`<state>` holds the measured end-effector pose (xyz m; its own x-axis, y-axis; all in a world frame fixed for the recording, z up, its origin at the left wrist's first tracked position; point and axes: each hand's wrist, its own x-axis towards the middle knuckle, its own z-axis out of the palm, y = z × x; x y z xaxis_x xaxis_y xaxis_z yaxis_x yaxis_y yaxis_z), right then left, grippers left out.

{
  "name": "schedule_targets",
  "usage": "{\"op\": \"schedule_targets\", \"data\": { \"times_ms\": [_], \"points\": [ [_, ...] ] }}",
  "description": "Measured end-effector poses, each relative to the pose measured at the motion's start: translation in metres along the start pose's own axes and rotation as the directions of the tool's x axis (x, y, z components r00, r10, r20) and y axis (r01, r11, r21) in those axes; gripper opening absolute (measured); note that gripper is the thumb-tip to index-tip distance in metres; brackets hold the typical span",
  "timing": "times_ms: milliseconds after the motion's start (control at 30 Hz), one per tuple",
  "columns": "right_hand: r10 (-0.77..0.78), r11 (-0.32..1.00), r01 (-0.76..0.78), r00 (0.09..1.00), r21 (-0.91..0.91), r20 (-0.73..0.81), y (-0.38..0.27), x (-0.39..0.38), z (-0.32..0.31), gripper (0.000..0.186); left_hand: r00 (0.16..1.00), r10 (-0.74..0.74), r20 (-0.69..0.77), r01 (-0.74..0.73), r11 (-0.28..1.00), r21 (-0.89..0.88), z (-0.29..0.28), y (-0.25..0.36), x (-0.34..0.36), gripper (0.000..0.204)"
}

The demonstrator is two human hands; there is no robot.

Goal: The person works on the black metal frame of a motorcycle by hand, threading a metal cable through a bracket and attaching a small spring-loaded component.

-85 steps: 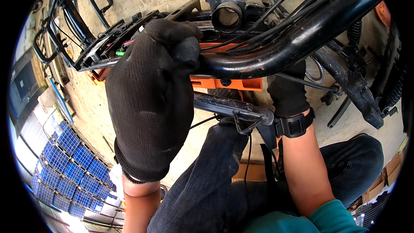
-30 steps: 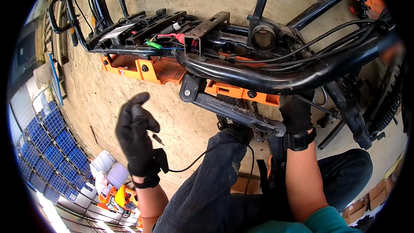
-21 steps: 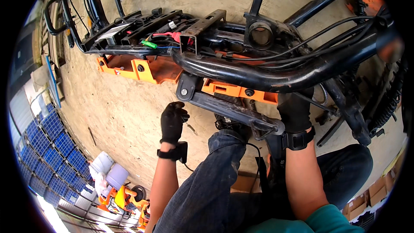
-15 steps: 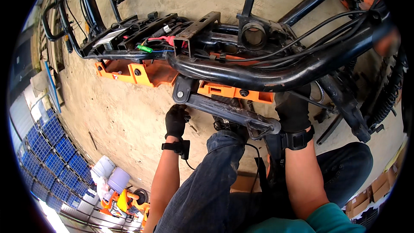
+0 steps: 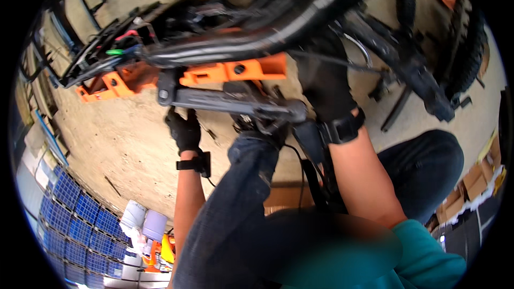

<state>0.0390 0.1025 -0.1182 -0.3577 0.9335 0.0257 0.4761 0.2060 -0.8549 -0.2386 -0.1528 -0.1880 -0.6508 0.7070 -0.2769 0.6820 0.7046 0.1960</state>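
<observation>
A black tubular vehicle frame (image 5: 251, 43) lies on the floor before me, smeared by motion. Orange plastic panels (image 5: 214, 73) show under its tube. A dark bar (image 5: 219, 100) with a pivot joint (image 5: 166, 88) at its left end runs below them. My left hand (image 5: 184, 131), in a black glove, is just under that joint, fingers apart with nothing visible between them; whether a fingertip touches the joint I cannot tell. My right hand (image 5: 326, 88), also gloved, reaches up beside the bar's right end, its fingers hidden behind the thick tube.
A spring shock (image 5: 405, 0) and a knobbly tyre (image 5: 468, 53) stand at the right. Blue crates (image 5: 80, 208) and pale drums (image 5: 154, 225) are at the lower left. Cardboard boxes (image 5: 474, 179) lie at the right edge. My knee (image 5: 254, 155) is close below the bar.
The whole view has shifted, so the frame now sits higher and more to the left. My left hand's fingers look more spread. The right hand stays by the tube.
</observation>
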Motion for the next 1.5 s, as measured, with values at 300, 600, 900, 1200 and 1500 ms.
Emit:
{"op": "schedule_targets", "data": {
  "times_ms": [300,600,900,1200,1500],
  "points": [
    [0.118,0.984,-0.102,0.988,0.143,-0.101,-0.005,-0.012,0.013,0.029,0.972,0.207,0.114,-0.148,0.91,-0.388,-0.053,0.099,-0.001,0.03],
    [0.29,0.864,-0.229,0.954,0.448,-0.071,-0.006,-0.026,0.025,0.029,0.862,0.348,0.367,-0.253,0.925,-0.282,-0.069,0.144,-0.012,0.008],
    [0.504,-0.248,-0.124,0.831,0.961,0.237,-0.006,-0.025,0.02,0.032,0.723,0.568,0.394,-0.569,0.813,-0.128,-0.058,0.155,-0.016,0.007],
    [0.636,-0.293,-0.097,0.723,0.951,0.269,-0.016,-0.024,0.013,0.038,0.682,0.494,0.539,-0.414,0.869,-0.272,-0.072,0.189,-0.015,0.035],
    [0.549,-0.596,0.078,0.766,0.799,0.335,0.007,-0.029,0.013,0.026,0.608,0.633,0.48,-0.52,0.774,-0.362,-0.076,0.233,-0.015,0.021]
  ]
}}
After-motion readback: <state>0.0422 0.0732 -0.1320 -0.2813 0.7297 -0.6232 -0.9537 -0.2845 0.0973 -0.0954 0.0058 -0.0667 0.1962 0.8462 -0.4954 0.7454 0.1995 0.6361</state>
